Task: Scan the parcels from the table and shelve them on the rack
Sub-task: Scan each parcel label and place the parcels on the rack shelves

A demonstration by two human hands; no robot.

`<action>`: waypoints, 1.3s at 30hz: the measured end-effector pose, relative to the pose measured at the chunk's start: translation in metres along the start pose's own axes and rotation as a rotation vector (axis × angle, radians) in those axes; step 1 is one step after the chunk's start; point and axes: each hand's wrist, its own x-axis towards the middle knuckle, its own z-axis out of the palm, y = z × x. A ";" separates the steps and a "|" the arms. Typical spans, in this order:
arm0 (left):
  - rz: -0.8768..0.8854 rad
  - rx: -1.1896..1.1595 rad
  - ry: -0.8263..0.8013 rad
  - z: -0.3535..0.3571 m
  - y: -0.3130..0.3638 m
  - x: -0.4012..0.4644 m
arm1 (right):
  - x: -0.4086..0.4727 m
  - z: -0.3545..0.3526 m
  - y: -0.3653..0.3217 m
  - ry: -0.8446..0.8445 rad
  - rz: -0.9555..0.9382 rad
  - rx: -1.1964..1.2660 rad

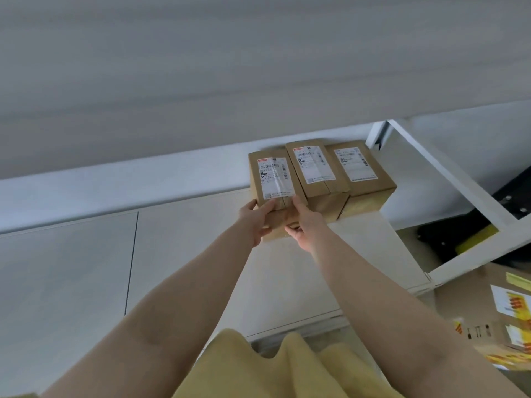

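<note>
Both arms reached up and forward. The left hand [254, 218] and right hand [304, 222] gripped the near end of a parcel [271, 182], hiding its near corners, on the rack shelf [316, 268] beside two other boxes [339, 173]; label print was unreadable.

A parcel storeroom or small dispatch room, by the look of it — three brown cardboard parcels [316, 173] stand side by side at the centre of the frame on a white metal rack [448, 179], each bearing a white shipping label [273, 175] printed with barcodes. At the lower right edge lies a larger carton [485, 308] with yellow and red stickers and handling symbols — the sort used for freight. Behind the rack, across the upper frame, runs a plain pale wall [201, 67], bare and utilitarian, with nothing domestic about it.
</note>
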 end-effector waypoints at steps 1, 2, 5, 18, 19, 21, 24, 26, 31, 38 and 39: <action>0.002 -0.010 0.007 0.003 0.001 0.001 | 0.002 0.000 -0.002 -0.001 -0.008 0.003; 0.004 -0.017 0.011 0.005 0.001 0.003 | 0.004 0.000 -0.003 -0.005 -0.013 0.002; -0.005 -0.019 0.029 0.008 0.003 0.009 | 0.007 -0.001 -0.007 -0.012 -0.018 -0.032; -0.020 -0.072 0.069 0.009 0.008 0.013 | 0.012 0.005 -0.005 0.101 -0.030 -0.108; -0.020 -0.075 0.071 0.009 0.007 0.013 | 0.011 0.005 -0.006 0.101 -0.027 -0.107; -0.022 -0.083 0.066 0.008 0.007 0.015 | 0.011 0.005 -0.006 0.100 -0.031 -0.110; -0.018 -0.093 0.060 0.009 0.006 0.014 | 0.010 0.006 -0.007 0.094 -0.030 -0.129; -0.007 -0.105 0.076 0.011 0.003 0.014 | 0.008 0.006 -0.009 0.087 -0.014 -0.150; -0.038 -0.126 0.085 0.016 0.004 0.006 | -0.001 0.005 -0.017 0.027 0.064 -0.240; -0.073 -0.211 0.164 -0.010 -0.027 -0.018 | -0.022 -0.013 0.020 -0.049 0.172 -0.303; -0.061 -0.274 0.205 -0.017 -0.038 -0.024 | -0.026 -0.015 0.030 -0.071 0.181 -0.294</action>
